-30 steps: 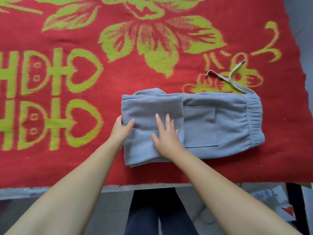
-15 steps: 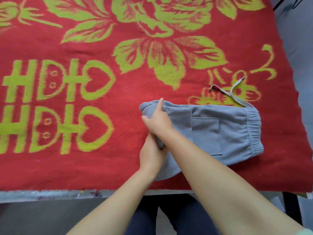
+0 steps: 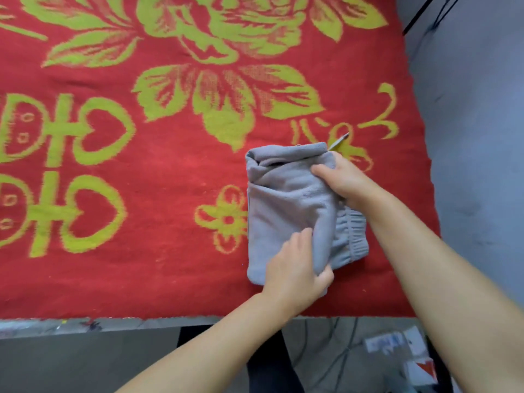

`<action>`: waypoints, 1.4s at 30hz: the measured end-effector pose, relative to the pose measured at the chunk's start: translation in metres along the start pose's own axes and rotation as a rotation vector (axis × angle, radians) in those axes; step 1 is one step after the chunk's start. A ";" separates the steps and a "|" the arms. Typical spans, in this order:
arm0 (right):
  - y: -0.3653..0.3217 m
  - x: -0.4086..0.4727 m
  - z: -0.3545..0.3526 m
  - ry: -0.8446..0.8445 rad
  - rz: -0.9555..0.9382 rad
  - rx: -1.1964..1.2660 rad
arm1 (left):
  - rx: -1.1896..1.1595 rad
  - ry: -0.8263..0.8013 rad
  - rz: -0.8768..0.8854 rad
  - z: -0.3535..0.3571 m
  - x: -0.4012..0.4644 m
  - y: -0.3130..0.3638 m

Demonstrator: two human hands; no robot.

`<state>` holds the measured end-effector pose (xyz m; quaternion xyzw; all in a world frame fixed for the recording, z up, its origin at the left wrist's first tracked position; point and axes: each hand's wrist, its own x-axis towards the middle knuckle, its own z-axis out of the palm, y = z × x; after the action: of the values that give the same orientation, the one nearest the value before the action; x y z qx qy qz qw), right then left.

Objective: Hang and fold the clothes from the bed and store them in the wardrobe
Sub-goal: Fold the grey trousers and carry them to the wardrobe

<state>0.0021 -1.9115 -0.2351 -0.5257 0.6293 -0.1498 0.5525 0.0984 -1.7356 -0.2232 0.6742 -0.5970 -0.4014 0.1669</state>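
Note:
Grey sweatpants (image 3: 283,199) lie folded into a compact bundle on the red and green blanket (image 3: 158,177), near its front right corner. The elastic waistband (image 3: 353,236) peeks out at the bundle's right side, and a tip of the drawstring (image 3: 340,139) shows behind it. My left hand (image 3: 295,268) grips the folded-over layer at the near edge, thumb under the fabric. My right hand (image 3: 340,182) holds the same layer at the far right, thumb on top and fingers curled behind it.
The bed's near edge (image 3: 113,321) runs across the bottom. Grey floor lies to the right (image 3: 467,137), with a dark stand's legs at the top right (image 3: 425,12). Papers and cables lie on the floor at the lower right (image 3: 397,350).
Both hands have carried the left part of the sweatpants over to the right, onto the waistband half. The bundle is now half as long, and the drawstring is mostly covered.

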 end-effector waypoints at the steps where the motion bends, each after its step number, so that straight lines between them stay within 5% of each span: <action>1: 0.015 -0.001 -0.027 0.001 0.033 0.045 | -0.018 -0.073 0.019 0.015 0.005 0.016; 5: 0.090 -0.006 -0.102 0.238 0.226 -0.018 | 0.018 -0.346 0.104 0.067 0.026 0.042; 9: 0.126 -0.016 -0.089 0.513 -0.066 -0.394 | 0.241 0.097 0.355 0.069 0.062 0.006; 12: 0.134 -0.029 -0.036 0.353 -0.238 -0.727 | 0.557 0.122 0.332 0.061 0.093 -0.018; 15: 0.153 -0.014 -0.021 0.226 -0.166 -0.905 | 0.657 0.009 0.298 0.067 0.131 -0.032; 28: 0.196 0.032 -0.059 0.218 -0.241 -0.890 | 0.686 -0.032 0.235 0.098 0.171 -0.064; 32: 0.191 -0.037 -0.055 0.188 -0.555 -0.860 | 0.563 0.069 0.557 0.090 0.096 -0.061; 35: 0.220 -0.102 -0.038 -0.027 -0.809 -1.060 | 0.667 -0.070 0.618 0.108 0.030 -0.074; 38: 0.230 -0.109 -0.040 -0.194 -0.601 -1.290 | 0.747 -0.193 0.382 0.116 0.028 -0.077; 42: 0.212 -0.062 -0.050 -0.114 -0.352 -1.285 | 0.774 -0.150 0.255 0.112 0.079 -0.072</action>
<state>-0.1561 -1.7945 -0.3473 -0.8521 0.4682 0.1950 0.1294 0.0616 -1.7647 -0.3706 0.5768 -0.7931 -0.1713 -0.0945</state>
